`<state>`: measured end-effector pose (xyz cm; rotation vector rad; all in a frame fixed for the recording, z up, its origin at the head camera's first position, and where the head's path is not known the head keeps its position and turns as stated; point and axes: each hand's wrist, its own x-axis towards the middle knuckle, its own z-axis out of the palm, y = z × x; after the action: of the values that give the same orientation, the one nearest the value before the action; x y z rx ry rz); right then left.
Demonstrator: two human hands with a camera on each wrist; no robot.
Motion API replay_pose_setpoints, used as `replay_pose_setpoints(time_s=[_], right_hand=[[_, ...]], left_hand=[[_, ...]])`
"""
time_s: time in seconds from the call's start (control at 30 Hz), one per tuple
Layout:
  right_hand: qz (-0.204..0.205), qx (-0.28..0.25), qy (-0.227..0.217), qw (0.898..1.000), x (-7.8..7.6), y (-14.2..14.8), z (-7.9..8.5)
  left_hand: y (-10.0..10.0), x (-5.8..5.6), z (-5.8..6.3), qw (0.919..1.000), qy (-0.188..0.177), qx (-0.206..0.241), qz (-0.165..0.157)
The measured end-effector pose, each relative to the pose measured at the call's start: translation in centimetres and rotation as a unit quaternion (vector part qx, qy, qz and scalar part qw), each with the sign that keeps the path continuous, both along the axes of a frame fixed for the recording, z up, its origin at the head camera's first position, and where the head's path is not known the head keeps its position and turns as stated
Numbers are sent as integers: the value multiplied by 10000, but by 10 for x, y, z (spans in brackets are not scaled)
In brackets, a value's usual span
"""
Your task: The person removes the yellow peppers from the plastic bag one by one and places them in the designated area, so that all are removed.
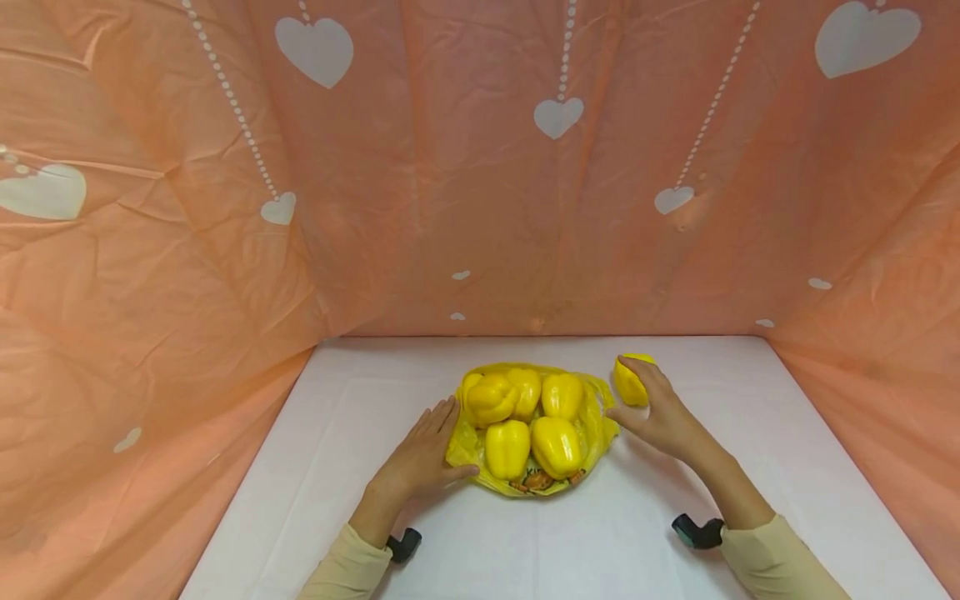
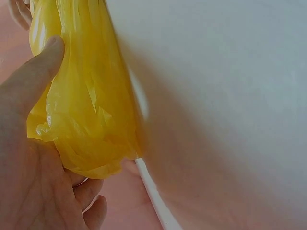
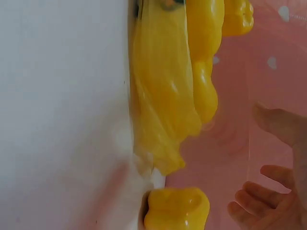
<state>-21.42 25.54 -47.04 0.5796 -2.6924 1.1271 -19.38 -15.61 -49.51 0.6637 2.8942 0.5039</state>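
Note:
A yellow plastic bag [image 1: 467,446] lies in the middle of the white table, with several yellow bell peppers [image 1: 557,447] grouped on it. My left hand [image 1: 422,457] rests along the bag's left side, fingers straight; the left wrist view shows its thumb [image 2: 48,62] against the crumpled plastic. Right of the bag stands a single yellow bell pepper [image 1: 628,385]. My right hand [image 1: 663,421] is beside that pepper, its fingers overlapping it in the head view. From the right wrist, the fingers [image 3: 261,196] look loosely bent and apart from the lone pepper [image 3: 177,211].
Orange sheeting [image 1: 480,208] with white hearts walls the table [image 1: 315,517] at the back and both sides. A black wrist-worn device [image 1: 697,532] sits at the right wrist and another [image 1: 406,545] at the left.

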Motion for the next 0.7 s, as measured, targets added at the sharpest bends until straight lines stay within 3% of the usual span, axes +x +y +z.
replay_pose_setpoints(time_s=[0.7], right_hand=[[794, 223, -319, 9961, 19, -31, -12]], left_hand=[[1, -2, -2, 10000, 25, -60, 43]])
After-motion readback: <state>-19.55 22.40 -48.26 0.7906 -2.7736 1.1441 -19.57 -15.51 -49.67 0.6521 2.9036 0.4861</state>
